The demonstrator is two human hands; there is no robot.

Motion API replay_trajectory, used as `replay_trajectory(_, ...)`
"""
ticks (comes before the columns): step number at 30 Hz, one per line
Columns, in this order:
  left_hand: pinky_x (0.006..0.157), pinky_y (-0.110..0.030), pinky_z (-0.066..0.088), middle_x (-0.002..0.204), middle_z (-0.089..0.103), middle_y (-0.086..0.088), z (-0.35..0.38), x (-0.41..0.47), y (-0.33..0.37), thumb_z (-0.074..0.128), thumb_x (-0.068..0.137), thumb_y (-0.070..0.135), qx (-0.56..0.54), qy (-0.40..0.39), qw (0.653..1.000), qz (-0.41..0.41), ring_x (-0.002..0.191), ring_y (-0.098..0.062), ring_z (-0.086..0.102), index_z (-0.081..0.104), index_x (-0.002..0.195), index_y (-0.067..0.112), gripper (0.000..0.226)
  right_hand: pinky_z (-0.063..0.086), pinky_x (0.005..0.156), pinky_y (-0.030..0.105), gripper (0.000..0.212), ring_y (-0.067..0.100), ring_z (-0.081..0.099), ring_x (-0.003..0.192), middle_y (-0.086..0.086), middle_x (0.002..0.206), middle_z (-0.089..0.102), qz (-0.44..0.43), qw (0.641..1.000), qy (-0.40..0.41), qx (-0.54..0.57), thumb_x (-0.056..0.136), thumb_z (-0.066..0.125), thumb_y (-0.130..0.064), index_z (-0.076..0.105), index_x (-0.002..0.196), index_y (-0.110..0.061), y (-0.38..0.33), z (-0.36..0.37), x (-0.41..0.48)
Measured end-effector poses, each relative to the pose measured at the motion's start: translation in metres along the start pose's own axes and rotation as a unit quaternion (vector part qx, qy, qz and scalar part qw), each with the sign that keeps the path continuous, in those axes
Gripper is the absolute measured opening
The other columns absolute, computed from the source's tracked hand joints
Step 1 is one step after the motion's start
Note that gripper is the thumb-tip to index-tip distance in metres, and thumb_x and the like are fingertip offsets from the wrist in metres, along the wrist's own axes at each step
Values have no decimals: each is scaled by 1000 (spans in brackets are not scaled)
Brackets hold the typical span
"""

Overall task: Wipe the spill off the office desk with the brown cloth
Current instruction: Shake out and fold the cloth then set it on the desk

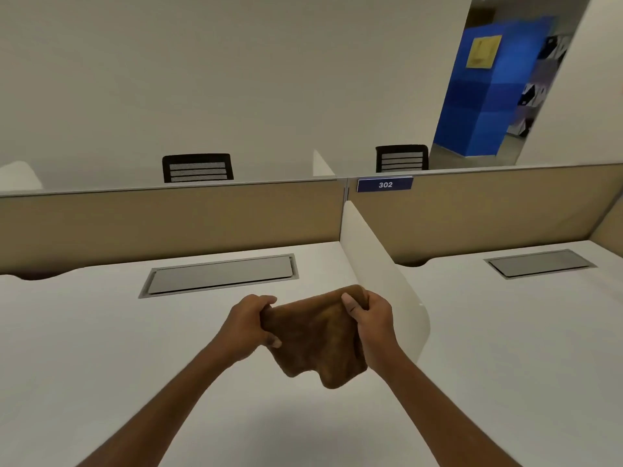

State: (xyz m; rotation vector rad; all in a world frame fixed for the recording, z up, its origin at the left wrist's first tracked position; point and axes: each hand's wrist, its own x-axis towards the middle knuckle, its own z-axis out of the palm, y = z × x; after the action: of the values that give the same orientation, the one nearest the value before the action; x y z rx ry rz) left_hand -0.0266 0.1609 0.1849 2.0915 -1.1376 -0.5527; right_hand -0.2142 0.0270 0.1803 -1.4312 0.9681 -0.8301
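A brown cloth hangs stretched between both hands above the white office desk. My left hand pinches its left upper corner and my right hand grips its right upper corner. The cloth's lower edge droops in loose folds, and I cannot tell whether it touches the desk. No spill is visible on the white surface.
A grey cable hatch is set into the desk behind the hands. A white side divider stands just right of my right hand, with a second desk beyond it. A tan partition with a "302" label closes the back.
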Motion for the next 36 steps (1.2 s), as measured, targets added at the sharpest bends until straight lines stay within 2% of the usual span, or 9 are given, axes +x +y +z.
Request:
replay_trajectory(4,68,-17,39,95,58,-1,10,27,-8,70,75,-3,68,55,995,44,95,-20,51,70,92,21,29,53,93,50,48,25,63,104,4,114,65,22,996,-86,-25,73,74,-9,55,118,-15,14,-5,25)
replay_trajectory(6,69,-21,40,90,57,-1,10,41,-17,70,76,-1,45,68,995,58,95,-20,46,73,86,23,26,49,99,44,53,21,56,111,-1,122,57,22,989,-114,-88,81,69,-1,46,125,-20,17,-5,36)
replay_trajectory(8,72,-28,47,90,59,-1,10,51,-25,72,73,-2,-38,73,996,46,92,-19,52,71,82,25,28,46,100,40,50,17,51,113,-6,122,50,9,983,-137,-125,88,64,-3,40,125,-26,21,-6,50)
replay_trajectory(11,69,-33,53,84,68,-3,20,61,-31,62,75,-12,-186,103,977,3,81,-20,63,69,83,18,32,49,94,33,39,15,53,111,-9,120,50,2,977,-166,-134,93,61,-13,39,121,-29,25,-3,67)
replay_trajectory(14,66,-30,54,83,71,-5,38,73,-37,58,80,-11,-278,147,949,-31,80,-23,66,68,90,15,29,50,85,26,31,15,57,107,-5,119,55,10,978,-166,-125,93,60,-17,45,119,-27,32,4,82)
replay_trajectory(18,73,-25,52,99,66,0,59,97,-43,65,90,13,-339,156,919,-125,92,-18,64,54,109,16,22,49,98,38,38,20,53,115,-4,127,50,35,981,-138,-135,97,54,-24,42,132,-26,42,8,102)
replay_trajectory(24,81,-28,46,101,59,8,80,134,-43,56,95,29,-263,162,942,-133,91,-12,58,45,117,22,25,48,100,43,33,19,56,113,-4,126,53,53,980,-128,-140,100,46,-30,41,132,-28,60,7,136)
replay_trajectory(31,87,-38,50,106,61,-7,116,184,-68,52,97,27,-137,127,960,-210,96,-26,60,45,115,9,27,46,102,45,26,18,56,109,-1,122,56,124,969,-149,-151,102,38,-27,44,127,-30,102,15,175)
replay_trajectory(36,88,-41,52,106,62,-9,130,209,-79,52,97,28,-122,114,961,-218,91,-24,59,45,113,10,26,46,102,45,28,20,55,109,2,125,56,141,967,-134,-162,102,39,-25,46,129,-25,110,19,205)
